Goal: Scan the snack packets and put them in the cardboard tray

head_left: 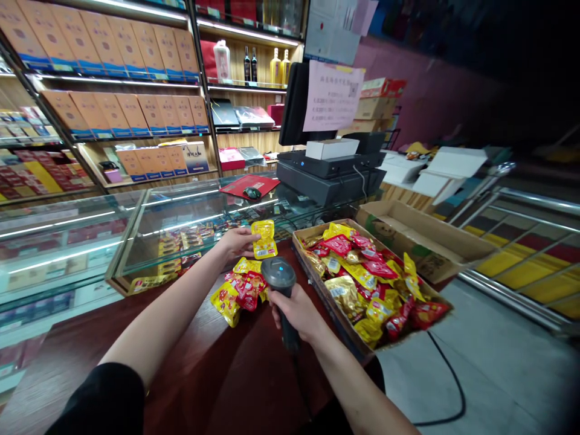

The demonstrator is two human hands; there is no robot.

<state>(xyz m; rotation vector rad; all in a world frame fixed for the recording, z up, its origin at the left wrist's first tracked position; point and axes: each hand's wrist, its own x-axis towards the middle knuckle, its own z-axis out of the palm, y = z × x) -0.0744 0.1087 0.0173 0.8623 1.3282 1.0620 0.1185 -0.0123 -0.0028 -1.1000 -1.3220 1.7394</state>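
Note:
My left hand (236, 244) pinches a yellow snack packet (264, 239) by its left edge and holds it up over the counter. Wrapped round the handle of a dark barcode scanner (278, 275) is my right hand (299, 311). The scanner's head is just below the packet, apart from it or nearly so. On the brown counter (190, 362), beneath and left of the scanner, lies a small pile of red and yellow snack packets (244, 287). A cardboard box (317, 296) full of similar red, yellow and gold packets stands to the right.
An open cardboard box (435, 235) lies behind the full one. A cash register (328, 175) and monitor (294, 103) stand at the back. Glass display cases (181, 205) run along the left, with a mouse (252, 193) on a red mat. Metal railings (534, 205) rise at right.

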